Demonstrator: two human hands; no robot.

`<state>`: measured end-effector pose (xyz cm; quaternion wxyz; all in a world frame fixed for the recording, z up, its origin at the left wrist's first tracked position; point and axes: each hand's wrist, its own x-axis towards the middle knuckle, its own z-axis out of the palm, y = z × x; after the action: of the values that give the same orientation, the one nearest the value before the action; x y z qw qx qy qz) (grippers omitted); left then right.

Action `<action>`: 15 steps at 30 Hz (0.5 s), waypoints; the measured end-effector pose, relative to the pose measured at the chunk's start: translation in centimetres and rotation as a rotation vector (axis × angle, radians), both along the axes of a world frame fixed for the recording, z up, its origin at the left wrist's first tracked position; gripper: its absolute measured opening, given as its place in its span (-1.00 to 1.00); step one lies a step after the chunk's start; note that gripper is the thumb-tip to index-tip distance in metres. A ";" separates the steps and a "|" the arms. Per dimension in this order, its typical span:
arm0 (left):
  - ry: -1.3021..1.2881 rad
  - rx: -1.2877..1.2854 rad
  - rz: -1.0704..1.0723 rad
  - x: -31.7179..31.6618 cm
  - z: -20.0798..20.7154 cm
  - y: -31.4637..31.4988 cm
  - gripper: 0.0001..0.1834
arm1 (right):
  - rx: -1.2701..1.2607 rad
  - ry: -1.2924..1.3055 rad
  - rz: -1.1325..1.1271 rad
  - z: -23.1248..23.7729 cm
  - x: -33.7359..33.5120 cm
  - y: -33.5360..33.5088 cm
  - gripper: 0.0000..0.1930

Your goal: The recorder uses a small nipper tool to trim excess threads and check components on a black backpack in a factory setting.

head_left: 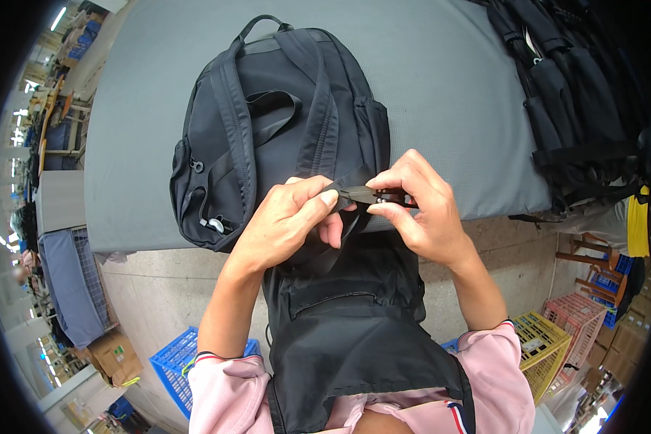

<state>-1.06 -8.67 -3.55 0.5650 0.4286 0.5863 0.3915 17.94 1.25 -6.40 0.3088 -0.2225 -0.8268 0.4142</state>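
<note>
A black backpack (282,94) lies on the grey-covered table, its shoulder straps facing up and its top handle at the far end. At the table's near edge my left hand (289,217) pinches a black webbing strap (353,178) between thumb and fingers. My right hand (423,206) is closed on a small pair of thread snips (362,194) with dark grey blades and a black handle. The blade tips meet the strap right beside my left thumb. Whether the blades are parted cannot be made out.
Several black bags (571,94) are piled at the table's right side. The grey table (441,123) ends just past my hands. Below stand a blue crate (168,369) at left and a yellow crate (544,343) at right. A black apron (362,354) covers my front.
</note>
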 end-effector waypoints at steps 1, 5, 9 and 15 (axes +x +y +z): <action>-0.033 -0.014 -0.021 -0.1 0.0 0.0 -0.69 | -0.104 0.058 0.052 -0.3 -0.2 0.0 -0.80; -0.217 0.004 0.025 0.2 0.1 -0.1 -0.70 | -1.276 0.441 0.268 -2.3 -0.2 -1.1 -0.74; -0.332 0.086 0.048 1.3 -0.4 0.6 -0.73 | -1.648 0.747 0.286 -3.8 -0.7 -2.8 -0.71; -0.169 0.183 0.180 2.6 -1.7 0.5 -0.78 | -1.701 1.012 0.227 -2.3 -1.2 -3.5 -0.70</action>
<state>1.55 -8.16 -5.23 0.5337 0.3896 0.5345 0.5269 16.78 -2.29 -8.69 0.3213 -0.0867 -0.0421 0.9421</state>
